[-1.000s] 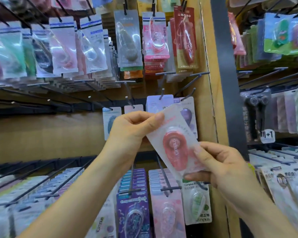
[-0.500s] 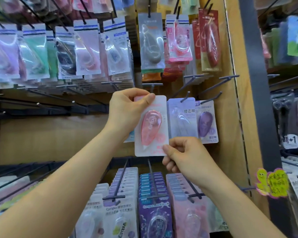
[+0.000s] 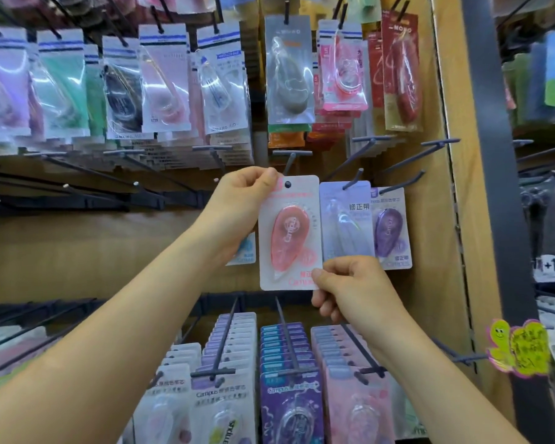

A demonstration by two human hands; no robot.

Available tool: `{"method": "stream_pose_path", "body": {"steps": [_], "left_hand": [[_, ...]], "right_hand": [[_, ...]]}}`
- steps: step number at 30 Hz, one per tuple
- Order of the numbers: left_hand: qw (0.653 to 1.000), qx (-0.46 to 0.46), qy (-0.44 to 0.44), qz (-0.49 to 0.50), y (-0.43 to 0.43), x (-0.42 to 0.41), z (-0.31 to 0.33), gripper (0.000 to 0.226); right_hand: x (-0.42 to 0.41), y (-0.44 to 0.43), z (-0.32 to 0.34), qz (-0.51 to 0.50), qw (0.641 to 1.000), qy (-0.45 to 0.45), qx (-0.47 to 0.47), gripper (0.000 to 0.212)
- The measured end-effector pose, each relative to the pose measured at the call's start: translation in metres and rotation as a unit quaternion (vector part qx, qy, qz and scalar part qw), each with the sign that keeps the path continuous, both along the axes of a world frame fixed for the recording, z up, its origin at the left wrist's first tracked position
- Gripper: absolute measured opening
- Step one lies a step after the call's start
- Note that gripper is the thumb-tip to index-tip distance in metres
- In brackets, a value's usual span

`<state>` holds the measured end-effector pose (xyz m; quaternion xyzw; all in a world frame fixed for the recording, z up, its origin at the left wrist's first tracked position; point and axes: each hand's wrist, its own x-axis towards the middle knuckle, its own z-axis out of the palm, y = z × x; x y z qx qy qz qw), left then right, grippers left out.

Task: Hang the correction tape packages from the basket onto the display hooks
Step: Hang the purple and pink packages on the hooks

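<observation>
1 pink pkg (image 3: pixel 289 232) | l hand (image 3: pixel 237 206) pinches top | r hand (image 3: pixel 356 290) pinches btm | 2 purple pkgs (image 3: pixel 346 225) beside

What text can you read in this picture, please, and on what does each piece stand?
"Campus": pink correction tape package
"修正带": lavender package beside it
"MONO": red package, top row
"+1": white tag, far right
"Campus": purple package, bottom row
Yellow sticker and the other packages: too blurred to read.

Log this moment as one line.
phase: hanging | left hand: pinches pink package top corner | right hand: pinches bottom corner | package: upright, hole at hook tip, threading unclear
</observation>
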<state>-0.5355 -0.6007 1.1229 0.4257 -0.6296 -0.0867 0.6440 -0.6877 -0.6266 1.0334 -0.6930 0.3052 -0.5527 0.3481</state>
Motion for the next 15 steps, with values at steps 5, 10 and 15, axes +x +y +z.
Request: {"method": "stream_pose_path", "body": {"steps": [5, 10, 15], "left_hand": [[0.998, 0.004, -0.008, 0.057, -0.009, -0.003, -0.004, 0.024], [0.997, 0.079, 0.005, 0.004, -0.007, 0.007, -0.014, 0.016], [0.993, 0.099, -0.012, 0.057, -0.012, 0.024, -0.022, 0.017]], "right_hand": [[0.001, 0.005, 0.0, 0.003, 1.0, -0.016, -0.001, 0.043], [-0.001, 0.002, 0.004, 0.015, 0.999, -0.042, 0.017, 0.038], [0.0, -0.005, 0.001, -0.031, 0.999, 0.017, -0.025, 0.013]]}}
